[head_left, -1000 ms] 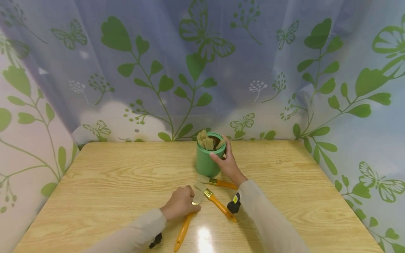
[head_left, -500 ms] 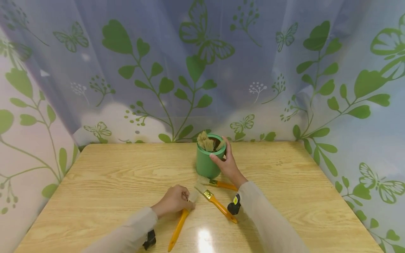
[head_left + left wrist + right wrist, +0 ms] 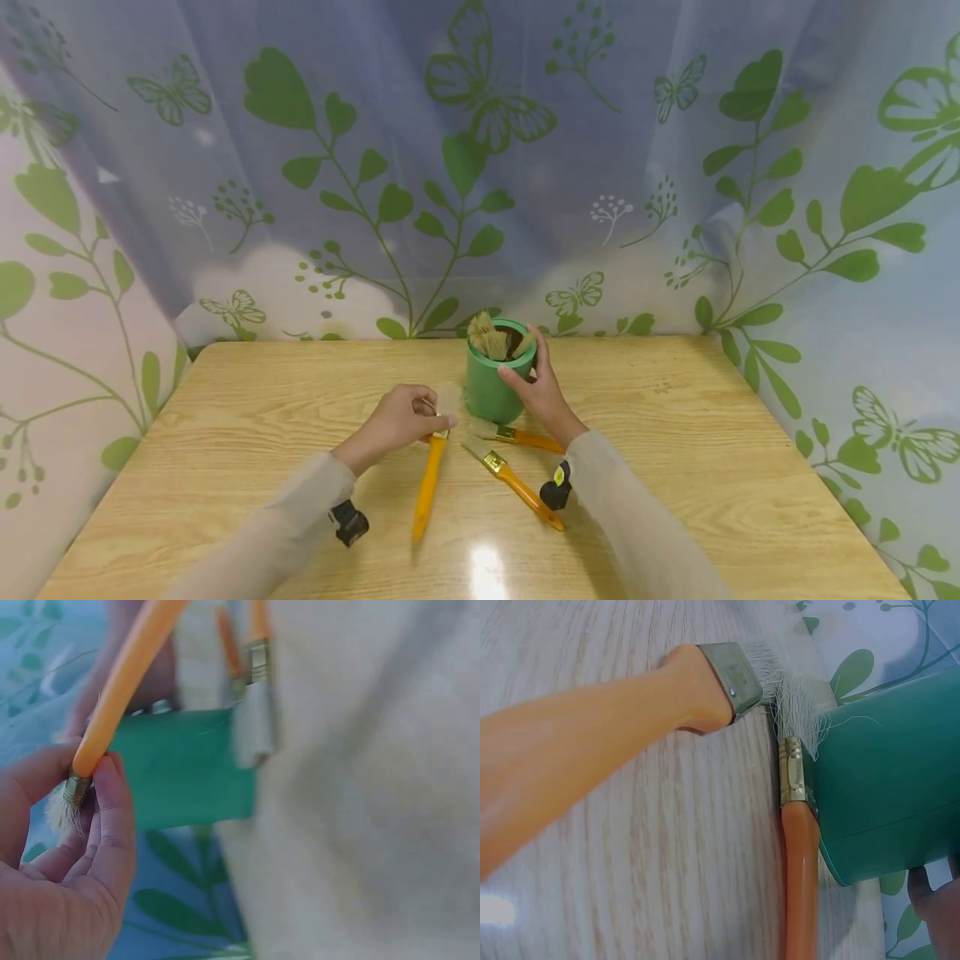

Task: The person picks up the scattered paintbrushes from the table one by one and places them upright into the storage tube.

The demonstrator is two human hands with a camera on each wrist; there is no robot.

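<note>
My left hand (image 3: 397, 423) pinches a paintbrush (image 3: 428, 487) near its metal ferrule, its orange handle slanting down toward me. In the left wrist view thumb and fingers close around the brush (image 3: 112, 705), pale bristles below them. A green cup (image 3: 491, 392) stands to the right of that hand, with several bristle heads (image 3: 491, 340) showing above its rim. My right hand (image 3: 542, 392) grips the cup's right side, thumb at the front and fingers behind. The right wrist view has the cup (image 3: 892, 772) large, with only some fingertips at its edge.
Two more orange-handled paintbrushes lie on the wooden table (image 3: 300, 392) in front of the cup: one angled toward me (image 3: 525, 493), the other (image 3: 534, 440) partly under my right wrist. A curtain (image 3: 360, 167) with leaves and butterflies hangs behind the table.
My left hand has lifted the paintbrush and carried it away from me, up beside the cup. The right hand and cup have stayed put.
</note>
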